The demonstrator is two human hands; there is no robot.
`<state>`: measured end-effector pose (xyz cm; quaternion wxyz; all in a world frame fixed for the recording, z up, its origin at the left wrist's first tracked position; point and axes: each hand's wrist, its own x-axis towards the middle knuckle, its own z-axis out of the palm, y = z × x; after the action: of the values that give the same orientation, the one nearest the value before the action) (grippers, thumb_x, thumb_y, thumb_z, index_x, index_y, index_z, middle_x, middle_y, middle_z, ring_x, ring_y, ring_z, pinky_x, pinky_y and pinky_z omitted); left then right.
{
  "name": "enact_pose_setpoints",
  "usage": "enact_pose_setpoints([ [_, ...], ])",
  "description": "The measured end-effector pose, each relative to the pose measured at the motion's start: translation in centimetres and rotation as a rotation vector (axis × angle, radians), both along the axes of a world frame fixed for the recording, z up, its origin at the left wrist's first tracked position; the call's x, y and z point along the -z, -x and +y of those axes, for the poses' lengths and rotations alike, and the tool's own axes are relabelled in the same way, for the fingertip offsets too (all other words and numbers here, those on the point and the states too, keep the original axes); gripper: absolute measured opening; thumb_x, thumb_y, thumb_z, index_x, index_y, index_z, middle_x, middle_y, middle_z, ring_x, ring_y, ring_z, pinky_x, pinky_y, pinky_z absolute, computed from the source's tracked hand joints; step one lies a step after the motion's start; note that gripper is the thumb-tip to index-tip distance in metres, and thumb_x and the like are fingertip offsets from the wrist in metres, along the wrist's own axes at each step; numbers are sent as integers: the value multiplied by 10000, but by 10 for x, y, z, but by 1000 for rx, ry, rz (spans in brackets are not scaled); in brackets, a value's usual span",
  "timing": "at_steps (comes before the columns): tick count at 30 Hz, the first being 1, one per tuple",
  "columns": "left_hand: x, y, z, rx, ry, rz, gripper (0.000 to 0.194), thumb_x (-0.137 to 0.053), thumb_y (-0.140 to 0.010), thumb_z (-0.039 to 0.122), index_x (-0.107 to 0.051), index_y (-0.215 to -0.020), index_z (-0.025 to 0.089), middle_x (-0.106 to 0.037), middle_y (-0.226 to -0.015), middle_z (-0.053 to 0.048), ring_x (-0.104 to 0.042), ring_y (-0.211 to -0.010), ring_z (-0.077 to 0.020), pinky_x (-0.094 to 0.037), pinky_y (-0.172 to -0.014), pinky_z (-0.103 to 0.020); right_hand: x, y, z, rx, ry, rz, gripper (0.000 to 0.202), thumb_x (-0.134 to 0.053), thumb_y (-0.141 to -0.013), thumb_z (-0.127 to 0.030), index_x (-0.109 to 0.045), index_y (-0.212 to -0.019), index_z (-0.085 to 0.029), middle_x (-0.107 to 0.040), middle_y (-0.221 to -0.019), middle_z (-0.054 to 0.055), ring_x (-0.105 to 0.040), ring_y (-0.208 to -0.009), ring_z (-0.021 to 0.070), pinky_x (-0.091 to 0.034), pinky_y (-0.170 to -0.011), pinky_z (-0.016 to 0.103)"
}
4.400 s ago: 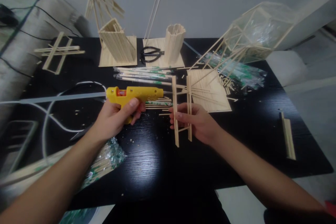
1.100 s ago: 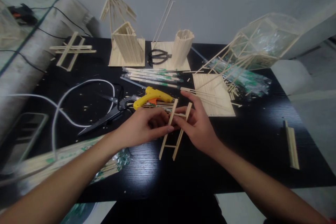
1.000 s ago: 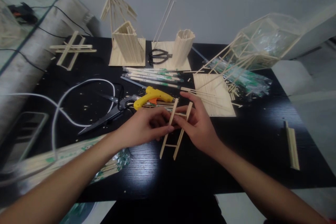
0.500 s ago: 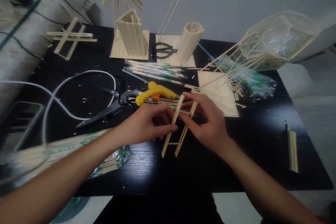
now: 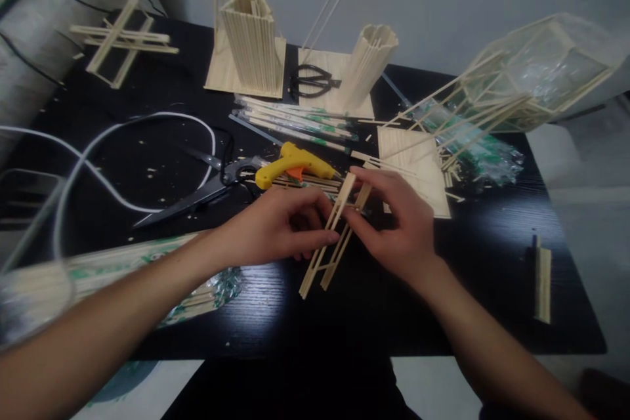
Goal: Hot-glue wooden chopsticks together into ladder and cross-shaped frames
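Note:
A small frame of pale wooden sticks (image 5: 319,267), with two long sides and short crosspieces, is tilted above the black table. My left hand (image 5: 290,223) pinches its left side between thumb and fingers. Around its upper end, my right hand (image 5: 396,213) is closed, thumb and index finger on the wood; some of its fingers are hidden behind the sticks. A yellow glue gun (image 5: 295,164) lies just beyond my left hand, beside large dark scissors (image 5: 197,200).
On the black table (image 5: 413,321) are a triangular stick holder (image 5: 252,46), a round one (image 5: 367,65), black-handled snips (image 5: 315,81), a stick lattice (image 5: 121,46), a white cable (image 5: 105,177) and bagged sticks (image 5: 118,269). A larger stick structure (image 5: 541,79) leans at right.
The view has shifted a little. The stick frame has turned slightly, so more of its side faces show. Both hands keep their hold on it.

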<state>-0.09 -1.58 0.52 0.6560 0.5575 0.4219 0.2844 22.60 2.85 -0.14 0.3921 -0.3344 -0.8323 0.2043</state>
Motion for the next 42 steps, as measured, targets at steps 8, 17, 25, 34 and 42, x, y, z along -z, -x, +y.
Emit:
enact_pose_setpoints([
  [8,2,0,1,10,-23,8,269,-758,-944,386,-661,-1084,178,-713,-713,9,-733,-625,-156,-600,-567,-226,-2,0,0,9,-12,-30,440,-736,-937,-198,-672,-1366,-277,-780,-1205,72,-761,-1062,261,-651,-935,439],
  [17,-5,-1,4,-134,-40,-164,177,-684,-1007,340,-703,-987,166,-696,-857,-9,-698,-763,-121,-625,-729,-231,-8,2,-6,34,-60,-3,476,-748,-929,-172,-674,-1384,-287,-792,-1225,68,-773,-1041,258,-661,-919,422],
  [25,-4,-4,5,-177,109,-340,141,-751,-966,268,-694,-968,138,-749,-889,-35,-750,-821,-142,-653,-782,-259,-14,6,-12,12,-109,26,570,-733,-935,-111,-643,-1460,-312,-808,-1139,52,-773,-958,238,-669,-897,413],
  [34,-7,-4,6,-176,177,-445,169,-819,-912,257,-721,-991,144,-779,-879,-43,-773,-770,-150,-657,-754,-259,-17,7,-14,0,-106,25,605,-712,-971,-126,-591,-1516,-358,-823,-1046,20,-785,-900,237,-677,-893,435],
  [42,-5,-3,6,-194,194,-459,154,-820,-905,242,-721,-974,145,-771,-851,-34,-764,-739,-136,-646,-739,-239,-19,6,-15,-8,-112,18,646,-729,-956,-99,-584,-1525,-368,-829,-1028,6,-784,-890,230,-668,-901,438],
])
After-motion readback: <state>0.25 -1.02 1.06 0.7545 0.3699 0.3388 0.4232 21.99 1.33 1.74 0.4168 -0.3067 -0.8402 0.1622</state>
